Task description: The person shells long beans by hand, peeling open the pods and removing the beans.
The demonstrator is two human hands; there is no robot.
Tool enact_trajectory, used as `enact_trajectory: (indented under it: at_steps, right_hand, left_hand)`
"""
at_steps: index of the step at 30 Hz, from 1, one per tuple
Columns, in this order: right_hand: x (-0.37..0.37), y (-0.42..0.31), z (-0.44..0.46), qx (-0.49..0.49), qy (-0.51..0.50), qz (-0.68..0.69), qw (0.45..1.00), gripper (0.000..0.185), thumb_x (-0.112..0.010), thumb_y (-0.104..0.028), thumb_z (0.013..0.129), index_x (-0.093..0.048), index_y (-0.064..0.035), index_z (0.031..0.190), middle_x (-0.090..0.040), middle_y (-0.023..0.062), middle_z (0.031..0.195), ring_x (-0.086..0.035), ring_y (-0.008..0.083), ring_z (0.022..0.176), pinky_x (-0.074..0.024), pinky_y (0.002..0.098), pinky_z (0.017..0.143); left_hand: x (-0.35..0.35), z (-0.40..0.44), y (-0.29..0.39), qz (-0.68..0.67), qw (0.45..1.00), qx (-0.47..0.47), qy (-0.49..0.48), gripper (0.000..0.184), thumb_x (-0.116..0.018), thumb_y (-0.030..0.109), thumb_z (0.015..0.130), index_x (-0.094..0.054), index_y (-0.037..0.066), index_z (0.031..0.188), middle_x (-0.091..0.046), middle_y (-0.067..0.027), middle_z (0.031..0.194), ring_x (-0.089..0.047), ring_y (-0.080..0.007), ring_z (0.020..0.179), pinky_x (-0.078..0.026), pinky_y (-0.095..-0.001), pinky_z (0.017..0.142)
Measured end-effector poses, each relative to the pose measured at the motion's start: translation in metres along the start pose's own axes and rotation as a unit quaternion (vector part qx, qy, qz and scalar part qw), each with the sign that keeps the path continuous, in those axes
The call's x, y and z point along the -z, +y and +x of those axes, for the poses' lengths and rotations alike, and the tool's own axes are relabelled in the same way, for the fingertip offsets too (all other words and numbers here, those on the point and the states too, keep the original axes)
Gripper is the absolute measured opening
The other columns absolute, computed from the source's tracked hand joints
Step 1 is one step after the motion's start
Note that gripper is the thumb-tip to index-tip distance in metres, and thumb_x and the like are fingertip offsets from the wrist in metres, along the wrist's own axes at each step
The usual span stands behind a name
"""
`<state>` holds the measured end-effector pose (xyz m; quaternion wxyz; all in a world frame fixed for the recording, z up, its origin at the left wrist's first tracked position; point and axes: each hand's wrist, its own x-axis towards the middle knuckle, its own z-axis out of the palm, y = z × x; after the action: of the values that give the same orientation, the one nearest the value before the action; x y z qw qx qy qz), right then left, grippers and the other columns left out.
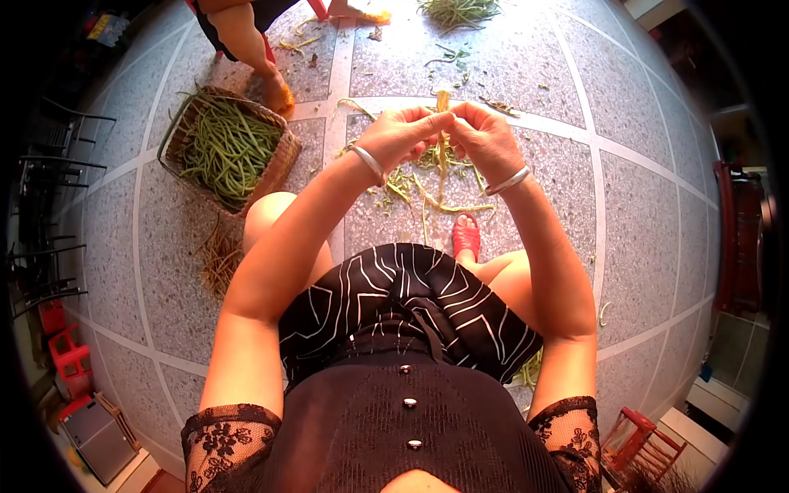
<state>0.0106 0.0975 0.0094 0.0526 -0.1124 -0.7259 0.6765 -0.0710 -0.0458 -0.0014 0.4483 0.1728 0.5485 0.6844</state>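
My left hand and my right hand meet in front of me, above the floor. The fingers of both are pinched on a yellowish long bean pod. A short end of it sticks up past my fingertips, and a thin part hangs below them. Exactly where each fingertip grips is partly hidden. Under my hands, green beans and scraps lie scattered on the floor.
A woven basket full of long green beans stands at the left by my knee. Brown dry pods lie below it. Another pile of green beans is at the far side. Another person's leg shows at upper left.
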Motion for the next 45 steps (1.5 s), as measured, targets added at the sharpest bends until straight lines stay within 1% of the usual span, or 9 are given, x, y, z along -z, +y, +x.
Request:
enact_trajectory:
  at_steps: [5,8,11,18,29,32,35,41,45]
  right_hand:
    - [-0.001,0.003,0.001,-0.013,-0.027,0.050,0.998,0.015,-0.058,-0.016,0.082,-0.058,-0.0015,0.083,-0.056,-0.0005,0.070,-0.049,0.0043,0.056,-0.0410,0.0185,0.049]
    - [-0.001,0.001,-0.001,-0.032,-0.022,0.087,0.995,0.015,-0.057,-0.015,0.082,-0.058,-0.0009,0.083,-0.057,0.0013,0.070,-0.052,0.0060,0.057,-0.0433,0.0195,0.049]
    - [-0.003,-0.001,-0.002,-0.034,-0.010,0.068,0.997,0.015,-0.058,-0.015,0.081,-0.057,-0.0001,0.083,-0.058,0.0028,0.070,-0.054,0.0070,0.059,-0.0447,0.0199,0.049]
    - [-0.005,0.002,-0.002,-0.031,-0.002,0.039,0.999,0.013,-0.056,-0.014,0.082,-0.057,-0.0006,0.084,-0.059,0.0032,0.071,-0.057,0.0074,0.061,-0.0463,0.0195,0.052]
    - [-0.006,0.002,-0.001,-0.045,0.005,0.051,0.998,0.012,-0.053,-0.014,0.084,-0.055,-0.0025,0.086,-0.060,0.0035,0.073,-0.059,0.0087,0.063,-0.0496,0.0214,0.056]
    - [-0.006,0.002,-0.001,-0.052,0.015,0.070,0.996,0.012,-0.053,-0.014,0.084,-0.055,-0.0024,0.086,-0.060,0.0044,0.074,-0.059,0.0098,0.063,-0.0502,0.0223,0.056]
    - [-0.004,0.006,0.001,-0.052,0.017,0.093,0.994,0.012,-0.053,-0.013,0.084,-0.056,-0.0022,0.087,-0.061,0.0052,0.076,-0.060,0.0109,0.064,-0.0504,0.0230,0.056]
    - [-0.005,0.003,0.000,-0.047,0.025,0.131,0.990,0.012,-0.054,-0.012,0.082,-0.056,0.0000,0.084,-0.061,0.0066,0.076,-0.060,0.0112,0.063,-0.0497,0.0224,0.054]
    - [-0.001,0.004,0.001,-0.062,0.018,0.155,0.986,0.013,-0.054,-0.013,0.084,-0.056,-0.0013,0.088,-0.061,0.0077,0.079,-0.061,0.0141,0.067,-0.0511,0.0249,0.057]
  left_hand:
    - [0.008,0.003,-0.005,-0.001,0.999,-0.041,-0.015,0.020,-0.061,0.025,0.082,-0.059,0.006,0.086,-0.050,0.0045,0.065,-0.039,-0.0012,0.051,-0.030,-0.0136,0.045]
    - [0.011,0.004,-0.003,-0.004,0.999,-0.029,-0.025,0.018,-0.059,0.023,0.083,-0.060,0.005,0.087,-0.049,0.0043,0.064,-0.038,-0.0013,0.050,-0.028,-0.0145,0.044]
    - [0.010,0.002,-0.001,0.002,0.999,-0.030,-0.016,0.016,-0.058,0.020,0.084,-0.060,0.005,0.087,-0.050,0.0040,0.063,-0.038,-0.0012,0.050,-0.028,-0.0150,0.044]
    - [0.009,0.001,-0.001,-0.038,0.999,-0.005,-0.001,0.011,-0.054,0.010,0.082,-0.059,0.003,0.089,-0.053,0.0019,0.069,-0.043,-0.0020,0.054,-0.034,-0.0148,0.047]
    - [0.013,0.004,-0.003,-0.096,0.995,-0.005,0.003,0.015,-0.048,0.001,0.079,-0.057,-0.003,0.091,-0.055,-0.0047,0.074,-0.047,-0.0053,0.056,-0.039,-0.0164,0.050]
    - [0.011,0.005,-0.004,-0.142,0.990,-0.001,0.013,0.017,-0.047,0.001,0.080,-0.056,-0.004,0.093,-0.056,-0.0054,0.075,-0.048,-0.0070,0.058,-0.042,-0.0174,0.052]
    - [0.006,0.003,-0.001,-0.183,0.981,0.019,0.056,0.014,-0.045,0.000,0.078,-0.057,-0.003,0.085,-0.055,-0.0062,0.072,-0.048,-0.0082,0.056,-0.042,-0.0186,0.050]
    - [0.013,0.005,-0.003,-0.254,0.965,0.058,0.020,0.015,-0.048,0.009,0.084,-0.055,-0.002,0.091,-0.055,-0.0062,0.074,-0.051,-0.0088,0.058,-0.045,-0.0169,0.053]
    - [0.014,0.006,-0.005,-0.213,0.974,0.057,0.057,0.018,-0.052,0.015,0.085,-0.056,-0.001,0.090,-0.055,-0.0048,0.073,-0.051,-0.0073,0.058,-0.045,-0.0149,0.050]
